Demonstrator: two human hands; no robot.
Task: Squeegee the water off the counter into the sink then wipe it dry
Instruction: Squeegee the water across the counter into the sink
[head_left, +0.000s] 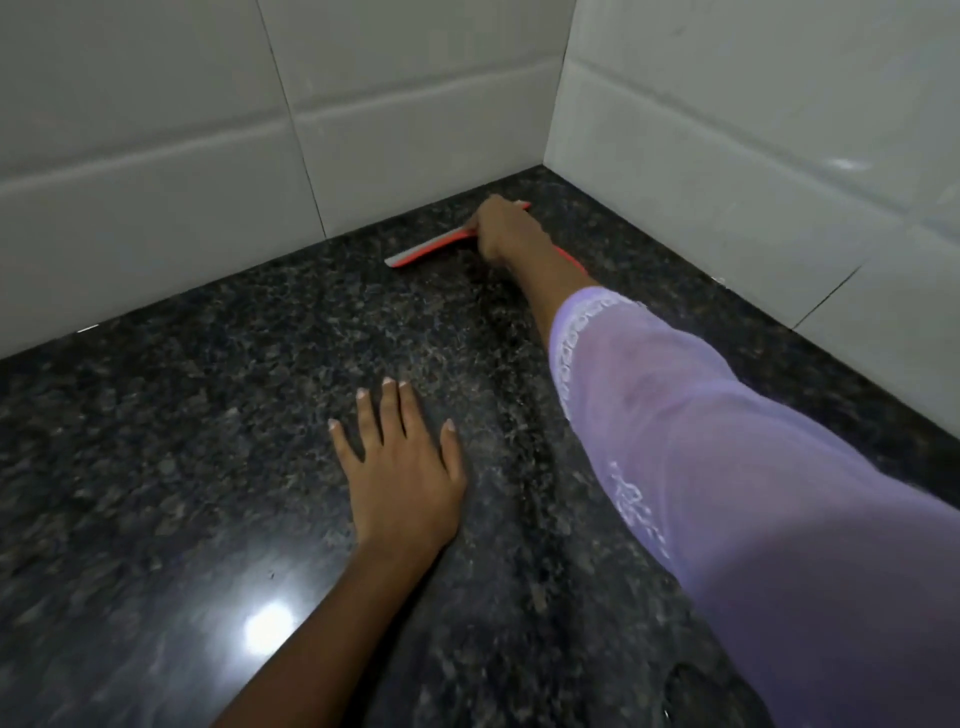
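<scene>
The right hand (501, 228) clamps its fingers on the red-and-grey rubber-bladed squeegee (431, 247) at the far corner of the dark speckled granite tabletop (182, 415), the left hand (400, 462) rests flat with fingers spread; squeegeeing underway, next a pull toward the unseen sink.

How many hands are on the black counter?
2. The left hand lies flat, fingers spread, on the dark speckled granite counter. The right hand grips the red squeegee near the white tiled corner.
</scene>
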